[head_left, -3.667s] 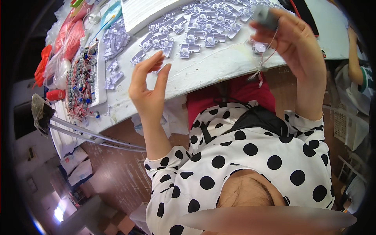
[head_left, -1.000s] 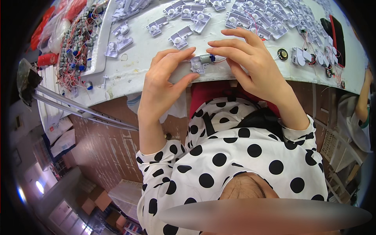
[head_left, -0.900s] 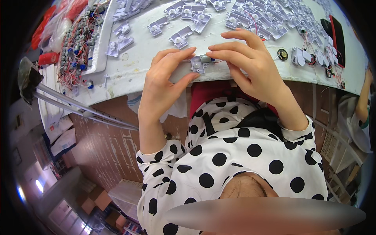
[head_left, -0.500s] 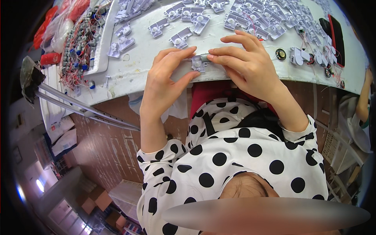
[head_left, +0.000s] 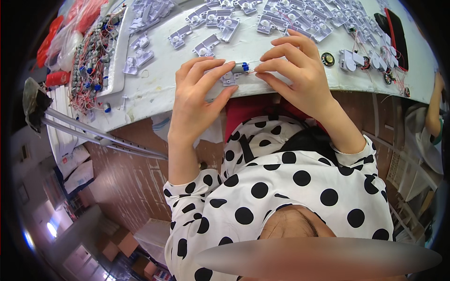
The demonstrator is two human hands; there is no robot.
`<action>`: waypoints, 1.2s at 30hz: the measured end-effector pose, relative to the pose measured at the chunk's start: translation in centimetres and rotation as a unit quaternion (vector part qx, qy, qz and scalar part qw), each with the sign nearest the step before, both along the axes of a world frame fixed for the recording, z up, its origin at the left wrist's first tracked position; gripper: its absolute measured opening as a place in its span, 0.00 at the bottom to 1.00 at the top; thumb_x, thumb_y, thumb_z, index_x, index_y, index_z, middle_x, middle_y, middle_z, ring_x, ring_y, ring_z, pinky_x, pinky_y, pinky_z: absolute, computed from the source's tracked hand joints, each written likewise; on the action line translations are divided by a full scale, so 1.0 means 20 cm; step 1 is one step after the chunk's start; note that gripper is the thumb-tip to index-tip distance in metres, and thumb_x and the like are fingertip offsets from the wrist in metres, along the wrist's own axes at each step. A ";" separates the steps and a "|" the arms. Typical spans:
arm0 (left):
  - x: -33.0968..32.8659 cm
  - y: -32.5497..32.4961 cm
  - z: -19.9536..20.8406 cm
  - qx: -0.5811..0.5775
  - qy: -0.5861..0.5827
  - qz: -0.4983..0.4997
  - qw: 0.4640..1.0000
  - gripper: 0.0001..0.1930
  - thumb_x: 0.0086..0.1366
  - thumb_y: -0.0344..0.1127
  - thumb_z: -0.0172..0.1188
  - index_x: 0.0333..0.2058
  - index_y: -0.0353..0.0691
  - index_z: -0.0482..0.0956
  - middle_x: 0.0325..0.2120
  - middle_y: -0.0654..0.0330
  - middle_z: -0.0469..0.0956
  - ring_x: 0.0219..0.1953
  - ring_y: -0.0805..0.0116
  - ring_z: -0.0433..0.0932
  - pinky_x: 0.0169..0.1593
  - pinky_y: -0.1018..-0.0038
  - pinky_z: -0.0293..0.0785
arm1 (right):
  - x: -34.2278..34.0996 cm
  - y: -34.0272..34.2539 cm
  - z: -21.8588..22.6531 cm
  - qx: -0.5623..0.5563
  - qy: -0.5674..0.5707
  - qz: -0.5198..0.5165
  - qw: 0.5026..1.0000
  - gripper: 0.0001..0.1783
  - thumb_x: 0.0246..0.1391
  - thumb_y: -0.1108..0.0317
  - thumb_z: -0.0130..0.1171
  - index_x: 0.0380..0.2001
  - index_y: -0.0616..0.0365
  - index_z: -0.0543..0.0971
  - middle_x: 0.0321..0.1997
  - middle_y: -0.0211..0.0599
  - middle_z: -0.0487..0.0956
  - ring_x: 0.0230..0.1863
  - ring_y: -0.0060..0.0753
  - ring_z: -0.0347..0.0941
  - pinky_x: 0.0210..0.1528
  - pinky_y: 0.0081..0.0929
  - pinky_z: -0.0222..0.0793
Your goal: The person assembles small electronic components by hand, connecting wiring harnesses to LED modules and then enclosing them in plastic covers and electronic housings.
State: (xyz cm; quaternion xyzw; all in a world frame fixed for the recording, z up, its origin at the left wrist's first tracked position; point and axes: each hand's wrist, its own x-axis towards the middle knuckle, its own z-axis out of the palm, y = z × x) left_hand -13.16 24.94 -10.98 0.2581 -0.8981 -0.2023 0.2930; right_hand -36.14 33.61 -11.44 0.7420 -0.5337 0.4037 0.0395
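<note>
A small motor (head_left: 241, 68) with a grey body and a blue end lies along the top of a pale lavender plastic housing (head_left: 229, 79), close to the table's front edge. My left hand (head_left: 198, 89) grips the housing at its left side, with index finger above and thumb below. Thin red and white wires (head_left: 253, 71) run from the blue end to my right hand (head_left: 300, 68). Its thumb and index fingertips come together at these wires, while the other fingers are raised and bent.
Several similar housings (head_left: 218, 18) spread over the far side of the white table (head_left: 164, 89). Left stands a white tray (head_left: 120, 61) beside a heap of wired motors (head_left: 89, 65). On the right are a round speaker (head_left: 327, 59), wired housings (head_left: 349, 61) and a red-edged dark object (head_left: 397, 40).
My right hand has drawn back from the motor, baring its blue end and wires. The motor now lies across the housing. The whole view has shifted slightly.
</note>
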 end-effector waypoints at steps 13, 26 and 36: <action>0.00 0.00 0.01 0.002 -0.003 0.008 1.000 0.24 0.51 0.31 0.75 0.50 0.48 0.85 0.50 0.62 0.80 0.58 0.58 0.73 0.60 0.63 0.68 | 0.04 0.00 0.02 -0.028 0.002 -0.028 0.999 0.08 0.45 0.67 0.72 0.31 0.46 0.85 0.45 0.20 0.81 0.57 0.33 0.72 0.69 0.49 0.62; 0.35 -0.41 0.08 -0.073 0.026 0.293 0.953 0.15 0.61 0.29 0.69 0.48 0.41 0.86 0.43 0.54 0.83 0.51 0.58 0.78 0.55 0.65 0.74 | 0.06 -0.03 -0.03 -0.039 0.045 -0.005 0.998 0.08 0.48 0.69 0.69 0.34 0.50 0.86 0.42 0.19 0.84 0.57 0.31 0.75 0.68 0.47 0.65; 0.14 -0.46 0.10 -0.123 -0.044 0.127 0.983 0.17 0.59 0.30 0.70 0.48 0.41 0.84 0.47 0.56 0.83 0.52 0.55 0.77 0.57 0.64 0.73 | 0.06 -0.02 -0.03 -0.024 0.052 0.006 0.998 0.12 0.51 0.68 0.71 0.41 0.47 0.86 0.46 0.20 0.85 0.57 0.34 0.76 0.70 0.47 0.64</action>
